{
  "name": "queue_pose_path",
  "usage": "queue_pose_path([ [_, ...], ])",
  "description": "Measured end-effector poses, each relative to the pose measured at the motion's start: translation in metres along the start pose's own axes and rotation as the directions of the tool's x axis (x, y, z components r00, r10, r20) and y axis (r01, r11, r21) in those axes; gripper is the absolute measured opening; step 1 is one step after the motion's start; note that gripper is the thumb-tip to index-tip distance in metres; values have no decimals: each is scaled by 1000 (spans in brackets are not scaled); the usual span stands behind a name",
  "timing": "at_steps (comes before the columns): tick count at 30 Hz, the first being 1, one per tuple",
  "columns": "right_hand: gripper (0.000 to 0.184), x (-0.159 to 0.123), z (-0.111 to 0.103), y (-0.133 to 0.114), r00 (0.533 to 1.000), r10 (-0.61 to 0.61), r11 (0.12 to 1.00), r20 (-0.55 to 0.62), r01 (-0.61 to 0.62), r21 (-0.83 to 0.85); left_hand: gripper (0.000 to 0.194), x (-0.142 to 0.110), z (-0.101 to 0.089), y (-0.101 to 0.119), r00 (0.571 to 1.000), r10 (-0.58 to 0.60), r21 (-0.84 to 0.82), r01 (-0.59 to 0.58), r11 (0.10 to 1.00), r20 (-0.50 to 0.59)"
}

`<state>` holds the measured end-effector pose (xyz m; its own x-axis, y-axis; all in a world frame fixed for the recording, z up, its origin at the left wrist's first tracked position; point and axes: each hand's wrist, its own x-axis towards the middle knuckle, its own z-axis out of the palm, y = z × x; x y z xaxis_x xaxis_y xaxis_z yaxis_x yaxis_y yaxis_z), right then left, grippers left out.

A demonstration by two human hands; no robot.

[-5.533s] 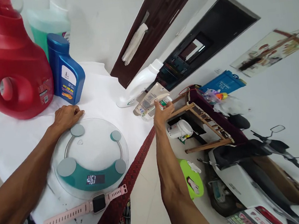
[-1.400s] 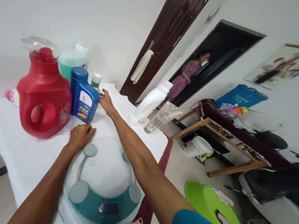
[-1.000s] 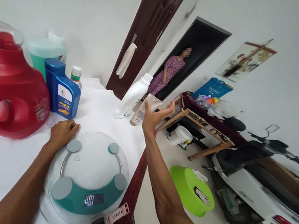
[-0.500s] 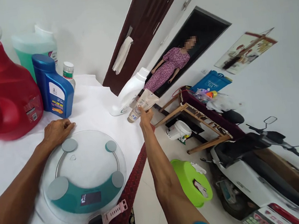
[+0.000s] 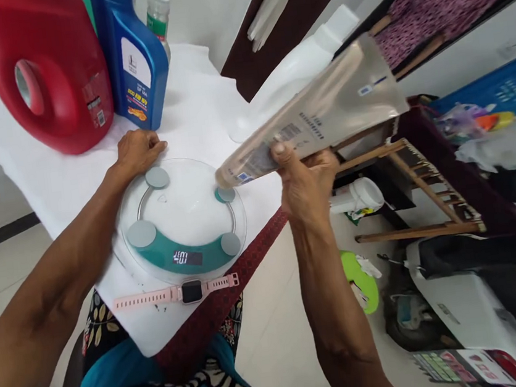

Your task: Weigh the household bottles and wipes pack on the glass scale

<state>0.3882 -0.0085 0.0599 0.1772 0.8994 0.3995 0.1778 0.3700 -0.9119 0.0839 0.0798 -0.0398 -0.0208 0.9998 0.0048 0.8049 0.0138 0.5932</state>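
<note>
1. Standing on the white-clothed desk [image 5: 199, 110], beyond the scale [image 5: 185, 208] and to its left, is a red jug [image 5: 55, 67] with a hollow handle.
2. Just past the scale's far-left edge, the left hand [image 5: 139, 152] rests on the cloth, fingers folded under in a loose fist and holding nothing visible; its forearm runs along the scale's left side.
3. Beyond the scale, behind that hand, stands a blue bottle [image 5: 138, 64] with a white label, and close behind it a small bottle [image 5: 158, 20] with a white cap and a green label.
4. Along the near side of the scale lies a watch [image 5: 191, 292], its pink strap laid out straight; the scale's display [image 5: 187, 257] shows lit digits.
5. A white bottle [image 5: 295, 68] is on the desk beyond the scale to its right, partly covered from view by the tube.
6. To the right of the scale, the right hand [image 5: 306, 182] grips a beige tube [image 5: 332, 104], thumb across its front. The tube is tilted, its lower end over the scale's far-right foot; whether they touch, I cannot tell.
7. Farther right of the scale, past the desk, are a green basin [image 5: 371, 295], a white bucket [image 5: 366, 196], a scooter [image 5: 461, 304] and a person in a patterned dress [image 5: 428, 12].
</note>
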Motion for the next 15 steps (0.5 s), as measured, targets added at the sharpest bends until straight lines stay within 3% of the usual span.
queue_pose_path([
  [3,50,-27,36,-6,994,38,999,104,-35,-31,28,1,1,-3,1000,18,-33,-19,999,-9],
  [6,42,-43,56,-1,981,57,998,184,-53,-28,25,2,2,-6,999,28,-78,-29,996,-15],
  [11,36,-49,63,5,983,46,998,180,-39,-44,22,4,6,-7,1000,16,-123,-16,992,-1],
  [15,48,-51,56,4,979,23,999,203,-13,-51,20,4,8,-7,1000,24,-104,-25,994,-18],
])
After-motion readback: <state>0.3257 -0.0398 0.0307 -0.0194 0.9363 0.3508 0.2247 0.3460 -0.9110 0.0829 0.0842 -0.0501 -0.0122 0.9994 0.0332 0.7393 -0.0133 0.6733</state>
